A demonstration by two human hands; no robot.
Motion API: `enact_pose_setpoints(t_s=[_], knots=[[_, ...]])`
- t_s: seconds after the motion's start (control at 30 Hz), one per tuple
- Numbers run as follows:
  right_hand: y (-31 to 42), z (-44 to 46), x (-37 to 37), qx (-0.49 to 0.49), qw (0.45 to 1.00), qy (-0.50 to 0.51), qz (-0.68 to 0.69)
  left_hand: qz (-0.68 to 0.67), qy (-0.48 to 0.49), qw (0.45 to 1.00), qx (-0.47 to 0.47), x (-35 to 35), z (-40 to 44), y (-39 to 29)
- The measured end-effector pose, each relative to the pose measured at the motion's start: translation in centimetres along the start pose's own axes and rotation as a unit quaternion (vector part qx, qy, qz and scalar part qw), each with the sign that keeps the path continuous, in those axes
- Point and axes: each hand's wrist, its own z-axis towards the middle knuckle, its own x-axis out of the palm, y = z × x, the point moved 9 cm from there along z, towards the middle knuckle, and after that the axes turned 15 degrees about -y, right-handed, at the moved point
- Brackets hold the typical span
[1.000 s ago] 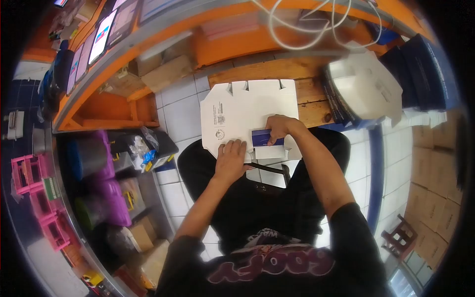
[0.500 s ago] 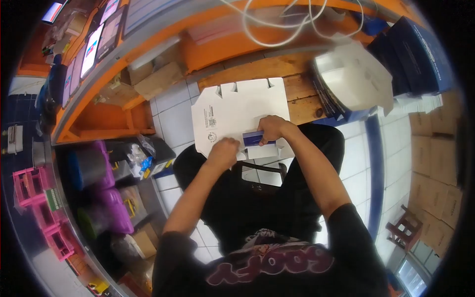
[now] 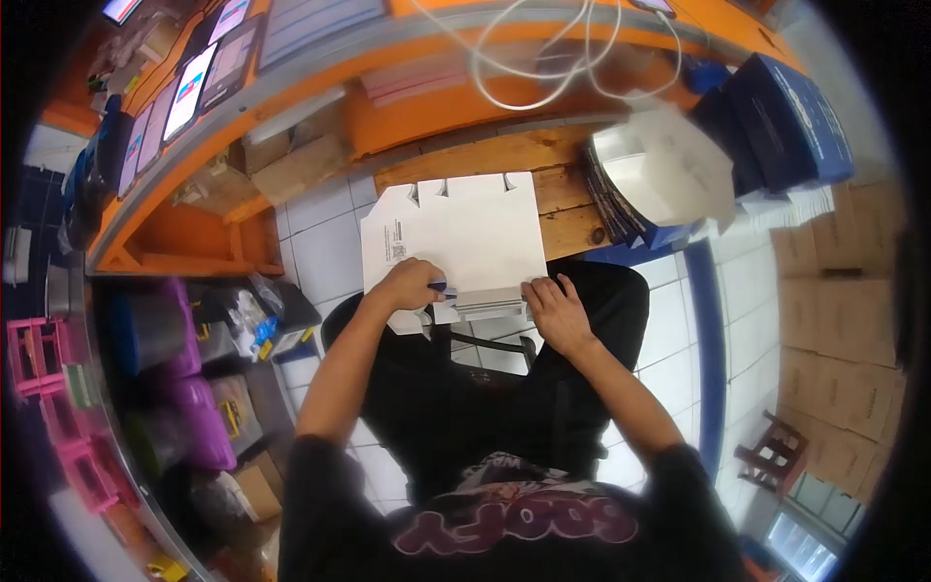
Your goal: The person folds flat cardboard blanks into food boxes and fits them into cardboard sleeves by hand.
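White cardboard sheet [image 3: 470, 233] over the lap, notched far edge by wooden bench [image 3: 562, 209] | left hand [image 3: 407, 284] closed on small dark-blue piece [image 3: 439, 286], near edge | right hand [image 3: 558, 310] part-open, fingertips at near-right corner | tiled floor [image 3: 325, 254] open beyond left edge | sheet's fine print, square code [image 3: 399, 250] illegible

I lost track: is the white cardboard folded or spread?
Mostly spread: the white cardboard lies as one broad flat panel; only a strip at its near edge looks folded.
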Motion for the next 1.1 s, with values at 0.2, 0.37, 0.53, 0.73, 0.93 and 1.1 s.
enact_pose_setpoints(t_s=[0.2, 0.37, 0.53, 0.73, 0.93, 1.1], knots=[[-1.1, 0.8, 3.2, 0.071, 0.985, 0.074, 0.141, 0.047, -0.021, 0.998, -0.019, 1.3, 0.0, 0.8], [-3.8, 4.0, 7.2, 0.036, 0.961, 0.185, 0.204, 0.053, -0.036, 0.998, -0.018, 1.1, -0.2, 0.5], [-4.6, 6.4, 10.8, 0.029, 0.876, 0.422, 0.234, 0.076, -0.012, 0.996, -0.042, 1.3, -0.1, 0.1], [-4.0, 5.5, 13.1, -0.011, 0.883, 0.417, 0.213, 0.098, -0.09, 0.991, -0.026, 1.2, -1.2, -0.9], [-3.8, 6.4, 5.5, 0.033, 0.938, 0.294, 0.179, 0.187, -0.455, 0.87, -0.04, -2.5, -9.5, -6.2], [1.1, 8.2, -3.6, 0.07, 0.941, 0.198, 0.264, -0.468, -0.499, 0.622, -0.382, 6.0, -16.7, -3.6]])
